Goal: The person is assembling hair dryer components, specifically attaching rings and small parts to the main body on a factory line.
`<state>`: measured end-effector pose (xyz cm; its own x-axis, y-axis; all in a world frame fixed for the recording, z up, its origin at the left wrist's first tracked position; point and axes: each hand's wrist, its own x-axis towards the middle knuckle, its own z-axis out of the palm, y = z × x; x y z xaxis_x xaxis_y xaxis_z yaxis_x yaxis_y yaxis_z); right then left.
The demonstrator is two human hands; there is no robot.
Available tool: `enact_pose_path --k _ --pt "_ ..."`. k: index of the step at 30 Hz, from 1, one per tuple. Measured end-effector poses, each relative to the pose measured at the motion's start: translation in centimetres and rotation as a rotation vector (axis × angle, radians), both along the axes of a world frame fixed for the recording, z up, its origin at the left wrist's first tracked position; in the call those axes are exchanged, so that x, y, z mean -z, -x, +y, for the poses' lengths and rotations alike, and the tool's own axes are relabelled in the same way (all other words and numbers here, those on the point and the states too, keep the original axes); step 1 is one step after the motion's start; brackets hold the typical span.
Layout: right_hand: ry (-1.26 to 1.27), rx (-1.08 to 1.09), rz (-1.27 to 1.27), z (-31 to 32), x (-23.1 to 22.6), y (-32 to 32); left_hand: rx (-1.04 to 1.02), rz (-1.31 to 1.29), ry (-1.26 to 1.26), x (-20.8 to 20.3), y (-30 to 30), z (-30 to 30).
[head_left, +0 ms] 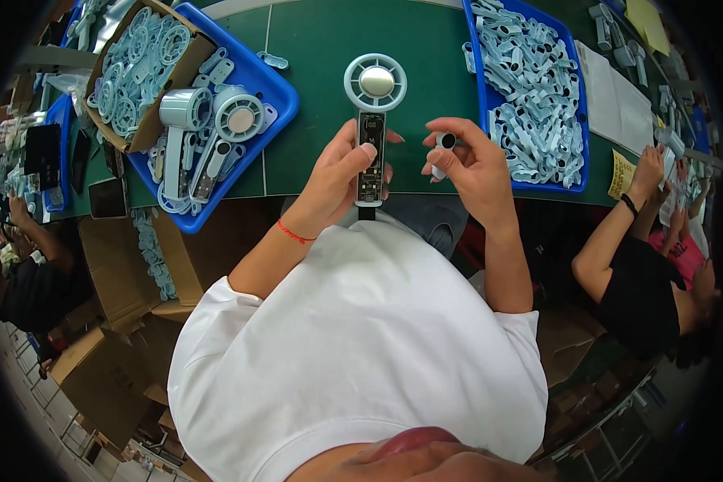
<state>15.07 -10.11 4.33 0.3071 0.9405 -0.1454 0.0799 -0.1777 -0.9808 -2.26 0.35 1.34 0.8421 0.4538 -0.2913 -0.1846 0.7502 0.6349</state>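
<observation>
A light-blue handheld fan [370,153] stands out in front of me, its round head with a silver hub pointing away. My left hand [343,167] is wrapped round its handle, the thumb lying on the dark panel where a circuit board shows. To the right, apart from the fan, my right hand [475,165] pinches a small pale-blue plastic piece [445,143] with a dark round spot at its top. Part of that piece is hidden behind the fingers.
At left a blue tray [291,96] bears fan parts and a cardboard box [108,64] of ring-shaped covers. At right another blue tray [584,120] holds many small pale-blue pieces. Papers [610,88] lie beyond it. Co-workers sit on both sides; an open carton [108,265] stands lower left.
</observation>
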Motion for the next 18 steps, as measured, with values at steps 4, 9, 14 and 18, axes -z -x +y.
enact_pose_path --k 4,9,14,18 --pt "-0.256 0.178 0.242 -0.5 0.6 2.0 -0.002 0.038 -0.117 1.0 -0.9 -0.3" --pt "-0.173 0.248 0.278 -0.4 1.4 2.6 -0.003 0.092 -0.325 1.2 -1.3 -0.7" --pt "-0.098 0.289 0.272 -0.4 2.3 3.1 -0.070 0.221 -0.864 2.0 -1.2 -1.1" --pt "0.021 0.343 0.211 -0.1 2.1 3.5 -0.076 0.402 -1.367 1.0 -1.2 -1.6"
